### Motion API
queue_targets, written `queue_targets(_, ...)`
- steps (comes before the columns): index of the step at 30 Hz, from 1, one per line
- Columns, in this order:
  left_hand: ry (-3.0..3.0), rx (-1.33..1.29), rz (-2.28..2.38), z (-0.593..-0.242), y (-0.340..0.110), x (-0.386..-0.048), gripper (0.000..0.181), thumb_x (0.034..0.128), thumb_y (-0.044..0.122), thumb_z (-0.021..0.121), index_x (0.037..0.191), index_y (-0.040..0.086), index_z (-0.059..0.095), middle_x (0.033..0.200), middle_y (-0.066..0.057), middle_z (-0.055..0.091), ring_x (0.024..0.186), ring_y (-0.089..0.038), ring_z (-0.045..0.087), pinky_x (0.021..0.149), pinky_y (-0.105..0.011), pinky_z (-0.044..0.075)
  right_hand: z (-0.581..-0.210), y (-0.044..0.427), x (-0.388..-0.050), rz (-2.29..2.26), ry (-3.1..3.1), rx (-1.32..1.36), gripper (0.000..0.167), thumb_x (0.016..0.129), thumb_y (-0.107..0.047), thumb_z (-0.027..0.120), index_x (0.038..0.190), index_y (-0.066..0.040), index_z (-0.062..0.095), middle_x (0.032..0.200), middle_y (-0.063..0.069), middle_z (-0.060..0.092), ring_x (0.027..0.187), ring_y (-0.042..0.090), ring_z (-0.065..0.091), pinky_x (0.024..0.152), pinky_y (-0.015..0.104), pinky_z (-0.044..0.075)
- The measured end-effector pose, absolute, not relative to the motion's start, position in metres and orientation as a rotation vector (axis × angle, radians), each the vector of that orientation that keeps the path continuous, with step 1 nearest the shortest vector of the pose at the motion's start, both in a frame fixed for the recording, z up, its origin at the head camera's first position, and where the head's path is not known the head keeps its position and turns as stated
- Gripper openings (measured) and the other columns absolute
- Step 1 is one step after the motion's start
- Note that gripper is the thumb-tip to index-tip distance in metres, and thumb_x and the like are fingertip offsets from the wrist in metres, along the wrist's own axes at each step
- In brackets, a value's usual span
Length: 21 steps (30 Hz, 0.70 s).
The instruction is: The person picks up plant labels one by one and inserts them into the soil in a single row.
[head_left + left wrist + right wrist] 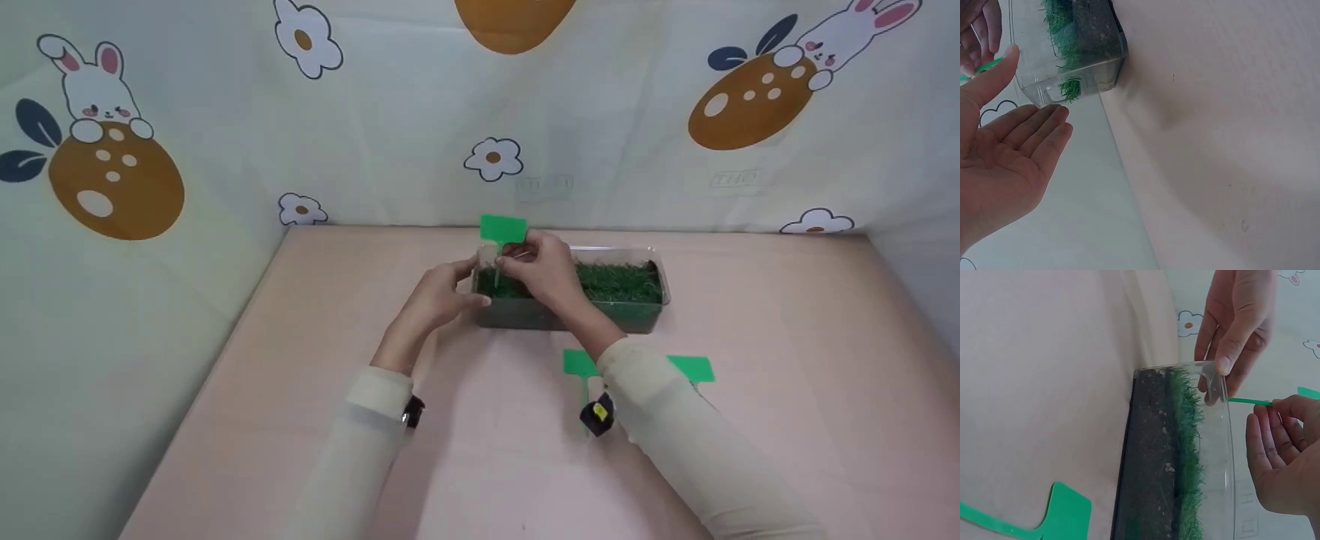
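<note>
A clear plastic box (525, 316) holds dark soil and short green grass (619, 282). My right hand (553, 276) pinches the stem of a green plant label (502, 229) between thumb and fingers. The label stands upright over the left part of the box, its stem reaching down toward the grass. Whether the stem tip is in the soil is hard to tell. At the left end of the box is my left hand (436, 298), its fingers straight and its thumb by the rim corner, as the right wrist view (1241, 332) of this hand shows.
Two more green plant labels lie nearer on the pink tabletop (300, 375): one label (580, 363) beside the right wrist, another label (694, 368) partly under the right sleeve. A patterned cloth wall (397, 135) rises behind the box.
</note>
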State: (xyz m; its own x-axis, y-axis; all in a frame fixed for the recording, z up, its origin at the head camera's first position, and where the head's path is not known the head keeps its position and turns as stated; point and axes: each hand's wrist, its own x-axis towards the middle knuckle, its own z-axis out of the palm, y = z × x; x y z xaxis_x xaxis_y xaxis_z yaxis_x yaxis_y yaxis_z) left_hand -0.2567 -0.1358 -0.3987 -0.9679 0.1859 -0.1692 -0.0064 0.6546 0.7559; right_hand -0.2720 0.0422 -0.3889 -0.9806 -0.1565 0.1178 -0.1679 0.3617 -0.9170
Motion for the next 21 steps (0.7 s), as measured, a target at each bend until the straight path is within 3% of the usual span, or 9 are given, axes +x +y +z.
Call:
queue_targets(7,2.641,0.145,1.233,-0.399,-0.136,-0.256,0.073,0.0906,0.017,0.074,0.154,0.016,0.038,0.158,-0.007,0.042,0.147,-0.029,0.039,0.120,-0.047,0.036,-0.398,0.036,-0.278,1.677,-2.613,0.336,0.025,0.091,-0.011,0.070,0.115,-0.005,0.069,0.107,0.013,0.073,0.101,0.025,0.073,0.091,0.038,0.060)
queue_targets(21,2.645,0.181,1.211,-0.399,-0.138,-0.257,0.074,0.0906,0.018,0.074,0.155,0.014,0.036,0.158,-0.008,0.041,0.147,-0.030,0.038,0.121,-0.046,0.035,-0.405,0.031,-0.287,1.517,-2.724,0.311,0.026,0.090,-0.018,0.074,0.112,-0.005,0.072,0.107,0.012,0.076,0.099,0.024,0.073,0.090,0.039,0.060)
